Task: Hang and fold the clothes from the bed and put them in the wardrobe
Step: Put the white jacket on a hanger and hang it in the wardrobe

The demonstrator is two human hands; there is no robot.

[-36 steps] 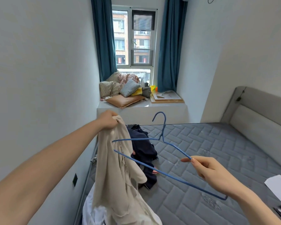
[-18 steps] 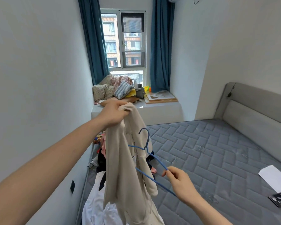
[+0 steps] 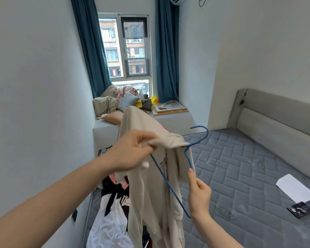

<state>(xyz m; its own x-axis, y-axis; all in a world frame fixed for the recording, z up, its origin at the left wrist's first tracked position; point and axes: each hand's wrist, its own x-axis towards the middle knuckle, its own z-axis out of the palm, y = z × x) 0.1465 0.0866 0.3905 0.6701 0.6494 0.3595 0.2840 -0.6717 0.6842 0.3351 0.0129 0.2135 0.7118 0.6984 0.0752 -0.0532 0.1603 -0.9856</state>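
— What have we got in our hands?

— Our left hand (image 3: 132,151), at the centre of the frame, has its fingers curled tight on a bunched fold of the beige garment (image 3: 150,185), which hangs down from there to the bottom edge. Our right hand (image 3: 200,194), lower right of centre, pinches the blue wire hanger (image 3: 170,187) between thumb and fingers.

— And where does the hanger sit against the cloth?

— Part of its wire runs under the fabric near our left hand; the hook pokes out to the upper right, above the grey mattress (image 3: 240,176).

— The other clothes?

— A pile of white and dark clothes (image 3: 113,212) lies at the lower left of the bed, beneath the garment. At the right edge we see a white sheet of paper (image 3: 295,188) and a dark phone (image 3: 300,209).
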